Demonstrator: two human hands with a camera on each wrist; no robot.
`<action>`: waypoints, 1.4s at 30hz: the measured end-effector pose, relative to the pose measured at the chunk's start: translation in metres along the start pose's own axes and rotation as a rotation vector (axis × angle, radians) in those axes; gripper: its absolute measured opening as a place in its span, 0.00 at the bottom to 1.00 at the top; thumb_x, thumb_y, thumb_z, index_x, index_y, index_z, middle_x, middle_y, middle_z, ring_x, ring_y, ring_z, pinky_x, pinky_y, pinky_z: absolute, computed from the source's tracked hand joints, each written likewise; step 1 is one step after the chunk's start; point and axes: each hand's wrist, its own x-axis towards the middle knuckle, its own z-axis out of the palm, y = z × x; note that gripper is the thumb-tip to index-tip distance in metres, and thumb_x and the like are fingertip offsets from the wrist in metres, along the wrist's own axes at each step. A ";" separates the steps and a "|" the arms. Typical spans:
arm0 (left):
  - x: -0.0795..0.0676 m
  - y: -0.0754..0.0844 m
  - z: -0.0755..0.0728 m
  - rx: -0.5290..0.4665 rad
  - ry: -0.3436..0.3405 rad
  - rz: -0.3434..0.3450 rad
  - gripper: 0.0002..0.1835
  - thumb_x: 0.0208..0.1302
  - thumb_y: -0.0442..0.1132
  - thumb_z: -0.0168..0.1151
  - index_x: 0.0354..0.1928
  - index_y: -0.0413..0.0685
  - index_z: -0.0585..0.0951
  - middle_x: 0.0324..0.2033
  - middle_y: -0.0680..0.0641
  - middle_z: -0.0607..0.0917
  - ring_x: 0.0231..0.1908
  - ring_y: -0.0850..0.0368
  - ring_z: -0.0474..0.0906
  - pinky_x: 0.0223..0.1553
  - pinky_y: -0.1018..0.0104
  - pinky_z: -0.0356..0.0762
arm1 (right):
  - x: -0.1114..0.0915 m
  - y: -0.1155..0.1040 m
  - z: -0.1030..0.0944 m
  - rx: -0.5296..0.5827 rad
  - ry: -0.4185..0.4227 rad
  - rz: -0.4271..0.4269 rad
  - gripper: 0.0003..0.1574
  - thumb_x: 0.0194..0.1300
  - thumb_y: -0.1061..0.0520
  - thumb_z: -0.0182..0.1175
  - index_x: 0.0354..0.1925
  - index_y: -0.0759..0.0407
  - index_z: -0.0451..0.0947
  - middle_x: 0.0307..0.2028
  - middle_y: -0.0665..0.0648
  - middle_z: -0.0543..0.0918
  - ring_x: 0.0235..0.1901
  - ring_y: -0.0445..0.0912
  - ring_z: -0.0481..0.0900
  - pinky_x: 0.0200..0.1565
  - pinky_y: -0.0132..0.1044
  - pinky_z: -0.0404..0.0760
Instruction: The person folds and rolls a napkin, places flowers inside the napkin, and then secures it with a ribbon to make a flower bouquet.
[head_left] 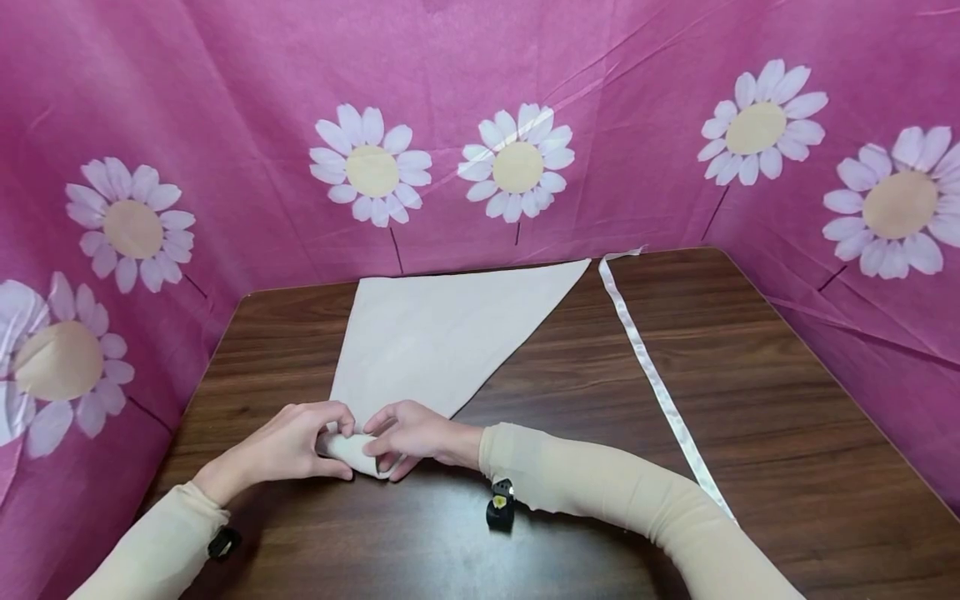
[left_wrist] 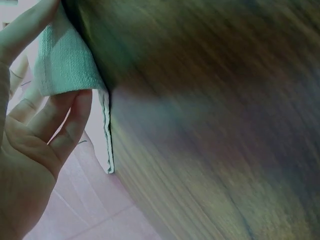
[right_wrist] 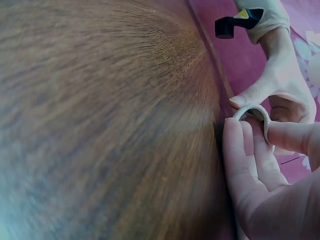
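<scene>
Two pale sleeves (head_left: 600, 475) reach across the near side, each with one black device (head_left: 500, 506) at the wrist. Both hands hold one cream cloth (head_left: 427, 342): the left hand (head_left: 288, 446) pinches the left end of its rolled near part (head_left: 352, 452) between thumb and fingers, the right hand (head_left: 420, 437) the right end. Beyond the roll, the cloth lies flat on one brown worktop (head_left: 750, 400), pointed at its far right corner. Only the head view shows one white ribbon (head_left: 648, 367), well apart on the right, and six daisies (head_left: 517, 167) on the pink backdrop (head_left: 600, 50). Only the right wrist view looks into the roll's hollow, ring-like end; the left wrist view alone shows a layered cloth edge.
</scene>
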 end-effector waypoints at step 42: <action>0.010 -0.002 -0.002 -0.218 -0.156 0.048 0.05 0.66 0.40 0.71 0.41 0.57 0.85 0.35 0.62 0.84 0.34 0.67 0.77 0.35 0.68 0.77 | -0.009 -0.001 -0.013 -0.780 0.093 -0.336 0.14 0.63 0.53 0.71 0.46 0.56 0.86 0.27 0.40 0.87 0.27 0.25 0.78 0.37 0.21 0.75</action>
